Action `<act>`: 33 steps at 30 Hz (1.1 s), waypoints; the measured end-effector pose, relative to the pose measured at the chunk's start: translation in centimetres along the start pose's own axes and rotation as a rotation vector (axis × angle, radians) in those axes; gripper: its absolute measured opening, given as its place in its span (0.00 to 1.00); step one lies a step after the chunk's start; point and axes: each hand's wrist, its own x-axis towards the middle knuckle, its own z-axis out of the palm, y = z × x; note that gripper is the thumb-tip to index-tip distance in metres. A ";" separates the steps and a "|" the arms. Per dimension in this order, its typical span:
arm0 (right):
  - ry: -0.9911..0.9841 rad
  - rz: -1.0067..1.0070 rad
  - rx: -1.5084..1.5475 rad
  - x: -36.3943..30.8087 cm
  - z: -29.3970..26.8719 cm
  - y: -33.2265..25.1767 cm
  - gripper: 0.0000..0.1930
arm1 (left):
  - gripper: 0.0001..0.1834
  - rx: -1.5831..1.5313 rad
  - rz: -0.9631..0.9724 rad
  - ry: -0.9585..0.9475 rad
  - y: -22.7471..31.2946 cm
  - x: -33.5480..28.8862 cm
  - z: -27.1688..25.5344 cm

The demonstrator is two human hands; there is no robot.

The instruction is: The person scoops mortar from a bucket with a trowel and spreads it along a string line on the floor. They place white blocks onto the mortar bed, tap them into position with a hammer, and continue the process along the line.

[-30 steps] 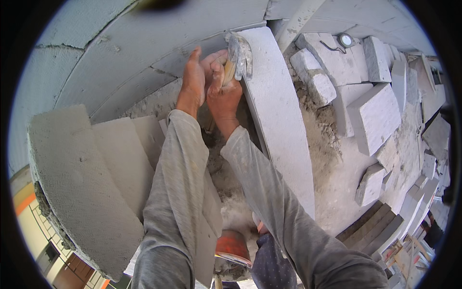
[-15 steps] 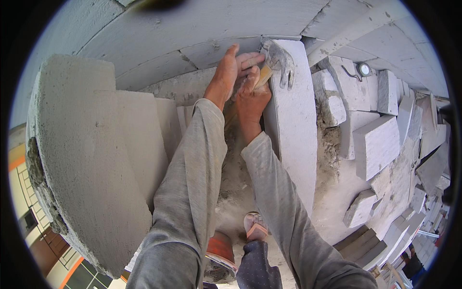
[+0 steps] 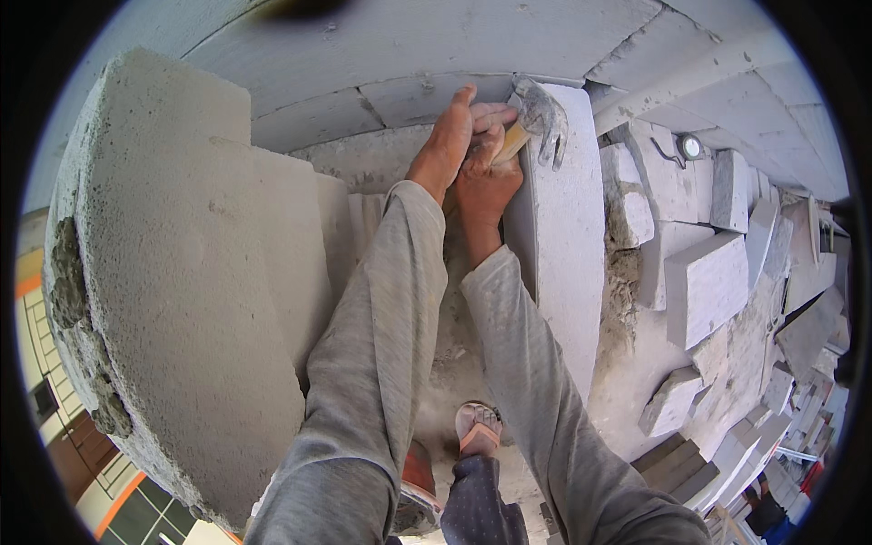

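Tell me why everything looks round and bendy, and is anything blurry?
In the head view, the wide fisheye lens makes the picture round and bows the long white block; in the head view, the hammer and right hand look fairly clear; in the head view, the dark smudge at the top is out of focus.

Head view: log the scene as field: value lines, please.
Left hand: open, beside the right hand; contact unclear
Right hand: closed around hammer handle
Hammer: head over far end of long block; contact unclear
Right side: loose blocks
Below: red bucket, partly hidden; sandalled foot
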 end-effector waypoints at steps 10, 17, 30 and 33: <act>-0.031 -0.159 -0.153 0.0 -0.5 -0.2 0.15 | 0.42 -0.012 0.008 0.038 0.1 0.8 -0.1; -0.125 0.220 0.262 0.8 -1.1 -3.4 0.23 | 0.41 0.157 0.105 0.025 -0.7 1.6 -0.6; -0.399 0.244 -0.638 3.8 -18.4 -10.7 0.18 | 0.15 0.384 0.248 0.389 0.7 3.2 2.2; -0.382 0.111 -0.778 3.0 -20.3 -9.6 0.15 | 0.14 0.290 0.268 0.395 0.3 3.6 2.0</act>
